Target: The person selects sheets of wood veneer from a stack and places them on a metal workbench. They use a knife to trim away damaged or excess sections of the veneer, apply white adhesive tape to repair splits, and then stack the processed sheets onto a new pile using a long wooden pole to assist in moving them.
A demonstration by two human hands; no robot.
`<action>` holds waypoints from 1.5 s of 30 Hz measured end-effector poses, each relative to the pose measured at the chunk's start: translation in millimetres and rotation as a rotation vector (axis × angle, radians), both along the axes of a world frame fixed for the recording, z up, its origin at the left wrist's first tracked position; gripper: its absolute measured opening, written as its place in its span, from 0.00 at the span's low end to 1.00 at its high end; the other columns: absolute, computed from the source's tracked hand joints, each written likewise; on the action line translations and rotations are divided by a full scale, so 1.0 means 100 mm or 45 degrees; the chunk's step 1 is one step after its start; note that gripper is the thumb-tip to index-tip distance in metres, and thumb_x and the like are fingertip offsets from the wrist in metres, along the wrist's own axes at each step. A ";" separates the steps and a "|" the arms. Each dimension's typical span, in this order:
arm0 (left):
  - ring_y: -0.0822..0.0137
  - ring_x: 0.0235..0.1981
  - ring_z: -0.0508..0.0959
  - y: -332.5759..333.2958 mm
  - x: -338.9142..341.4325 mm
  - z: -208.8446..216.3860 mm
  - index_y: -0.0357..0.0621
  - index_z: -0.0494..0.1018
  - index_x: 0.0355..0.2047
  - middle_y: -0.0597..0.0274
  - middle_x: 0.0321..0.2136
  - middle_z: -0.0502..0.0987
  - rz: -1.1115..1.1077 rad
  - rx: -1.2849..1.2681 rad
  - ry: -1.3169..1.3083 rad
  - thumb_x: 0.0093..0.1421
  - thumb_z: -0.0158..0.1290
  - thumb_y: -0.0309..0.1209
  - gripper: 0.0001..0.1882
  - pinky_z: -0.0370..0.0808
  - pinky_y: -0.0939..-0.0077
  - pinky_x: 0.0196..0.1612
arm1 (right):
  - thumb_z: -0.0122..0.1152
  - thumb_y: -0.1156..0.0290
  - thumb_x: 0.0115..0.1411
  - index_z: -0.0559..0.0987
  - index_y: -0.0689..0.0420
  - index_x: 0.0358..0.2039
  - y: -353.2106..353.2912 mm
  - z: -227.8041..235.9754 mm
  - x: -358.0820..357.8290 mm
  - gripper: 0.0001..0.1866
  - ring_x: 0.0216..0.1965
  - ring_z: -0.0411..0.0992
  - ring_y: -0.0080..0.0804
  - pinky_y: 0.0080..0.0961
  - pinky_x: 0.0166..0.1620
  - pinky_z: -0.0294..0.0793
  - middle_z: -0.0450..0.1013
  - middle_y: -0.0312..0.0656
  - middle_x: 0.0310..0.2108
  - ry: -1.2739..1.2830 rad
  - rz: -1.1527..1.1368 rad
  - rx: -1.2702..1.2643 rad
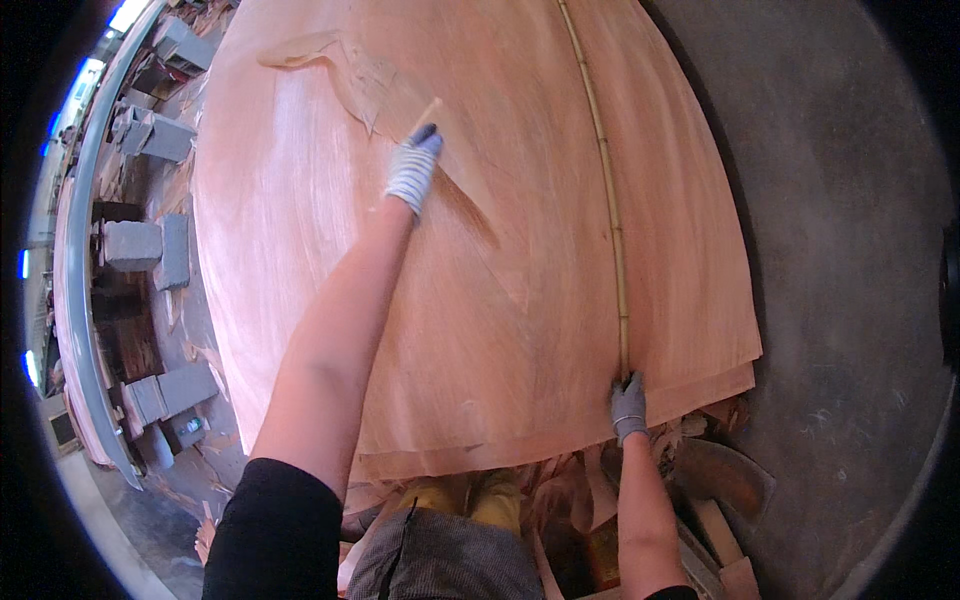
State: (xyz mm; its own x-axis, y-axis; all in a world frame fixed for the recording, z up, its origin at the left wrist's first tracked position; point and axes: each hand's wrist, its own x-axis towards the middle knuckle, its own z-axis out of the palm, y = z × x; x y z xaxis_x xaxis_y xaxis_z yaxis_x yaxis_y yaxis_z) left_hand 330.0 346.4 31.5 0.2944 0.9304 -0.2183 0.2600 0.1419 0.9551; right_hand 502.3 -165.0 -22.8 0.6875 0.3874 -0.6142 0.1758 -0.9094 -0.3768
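A large stack of reddish-tan wood veneer sheets (480,330) spreads out before me. My left hand (413,172), in a white-and-grey striped glove, is raised over the middle of the top sheet. Its fingers are closed around a thin pale strip of wood (430,110), whose end sticks out past them. Beyond that hand lies a loose, ragged piece of veneer (375,85). Down at the near edge, my right hand (629,405), in a grey glove, grips the near end of a long bamboo pole (606,160), which runs away from me along the sheets.
Grey blocks (160,245) stand in a row at the left beside a long pale metal rail (75,270). Veneer scraps (580,500) litter the ground around my legs. A dark concrete floor (850,300) extends along the right.
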 end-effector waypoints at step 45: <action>0.49 0.46 0.73 -4.24 -4.96 1.73 0.45 0.73 0.44 0.46 0.43 0.74 -0.971 -0.224 1.057 0.58 0.37 0.49 0.25 0.66 0.61 0.51 | 0.56 0.55 0.54 0.76 0.50 0.36 -2.94 4.16 -2.88 0.14 0.26 0.73 0.49 0.41 0.30 0.73 0.74 0.50 0.24 -0.775 0.409 -0.071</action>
